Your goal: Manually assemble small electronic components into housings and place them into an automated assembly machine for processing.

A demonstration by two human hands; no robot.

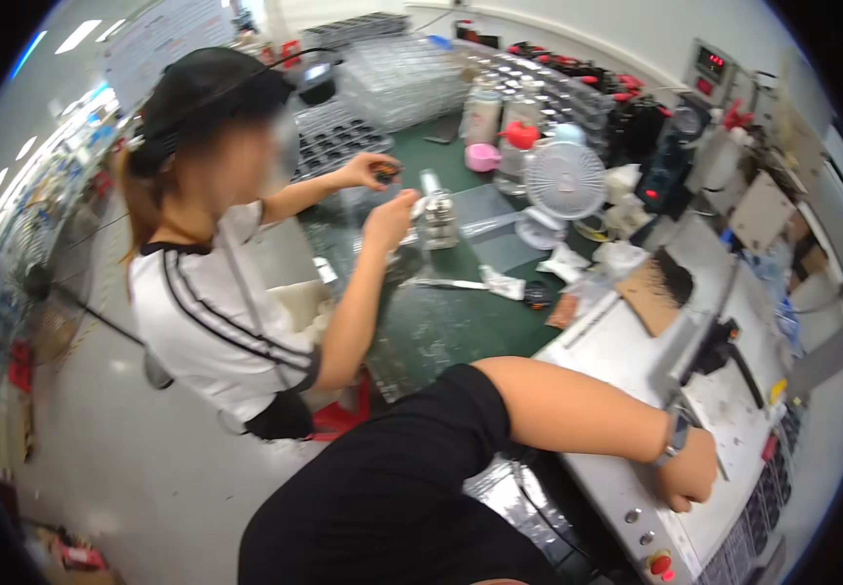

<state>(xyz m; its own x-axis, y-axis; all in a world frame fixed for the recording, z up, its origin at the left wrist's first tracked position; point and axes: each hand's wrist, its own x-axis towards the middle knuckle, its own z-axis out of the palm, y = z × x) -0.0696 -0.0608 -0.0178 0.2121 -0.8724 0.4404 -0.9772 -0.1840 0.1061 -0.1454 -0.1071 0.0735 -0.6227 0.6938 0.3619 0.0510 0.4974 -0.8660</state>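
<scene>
My left hand [686, 472], with a watch [674, 436] on its wrist, rests over the near part of a white machine top [626, 390]. Its fingers curl downward and look closed; whatever they may hold is hidden beneath the hand. A thin dark rod lies just beyond the knuckles. Farther along the same surface is a black clamp-like tool with a handle [745, 375]. A red push button [660, 563] and two metal buttons sit on the machine's front edge, nearest to my hand. My right hand is out of the picture.
A co-worker in a white shirt [207, 312] handles a small dark part [386, 173] at a green-topped bench [460, 327]. There stand a white fan [565, 182], bottles and stacked clear trays [397, 83]. A brown board with black bits [647, 297] lies on the machine.
</scene>
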